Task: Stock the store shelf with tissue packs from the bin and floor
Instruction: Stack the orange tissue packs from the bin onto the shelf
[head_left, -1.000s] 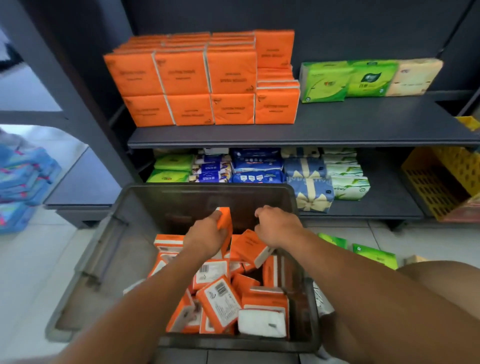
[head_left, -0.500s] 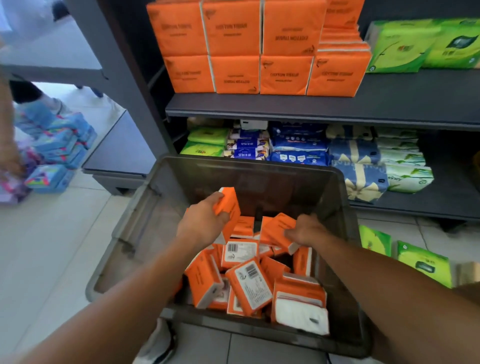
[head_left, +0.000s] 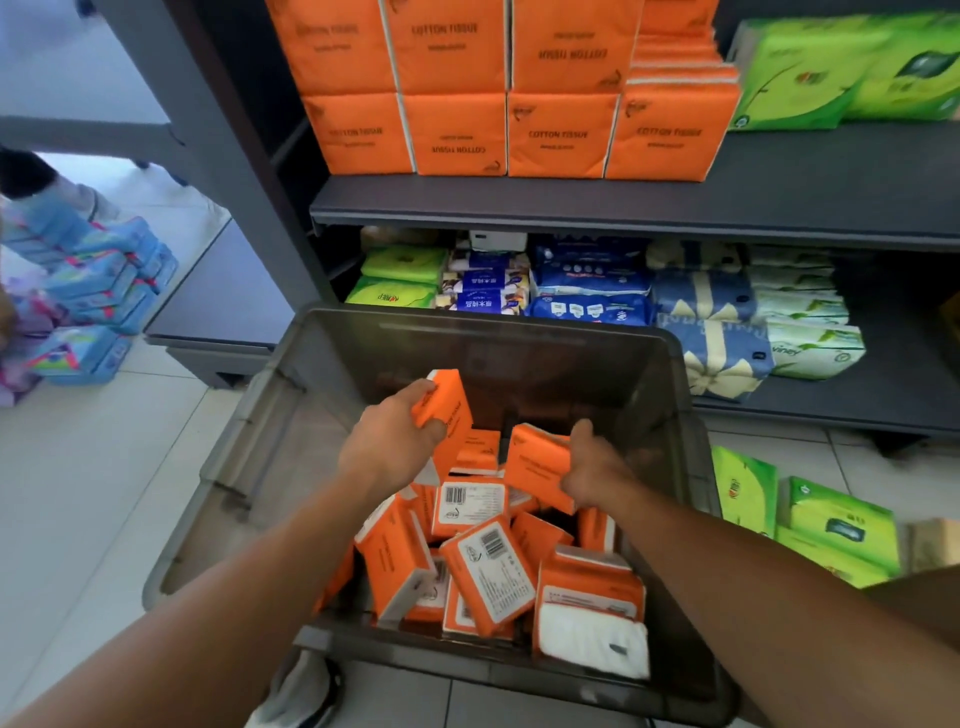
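Note:
A dark translucent bin (head_left: 270, 447) stands on the floor before the shelf, holding several loose orange tissue packs (head_left: 488, 571). My left hand (head_left: 387, 441) grips one orange pack (head_left: 447, 402), raised above the pile. My right hand (head_left: 592, 467) grips another orange pack (head_left: 537, 465) just over the heap. On the upper shelf (head_left: 623, 208) stand stacked orange packs (head_left: 457, 132) with green packs (head_left: 831, 78) to their right. Green packs (head_left: 841, 525) lie on the floor right of the bin.
The lower shelf (head_left: 857, 410) holds green, blue and bow-printed packs. Blue packs (head_left: 98, 291) are piled on the floor at left beside a low grey platform (head_left: 228, 306). A grey upright post (head_left: 218, 140) rises left of the shelf. White tiled floor spreads at left.
The view has closed in on the bin and shelf. Both hands have lifted slightly with their orange packs, the left one rising clear of the pile.

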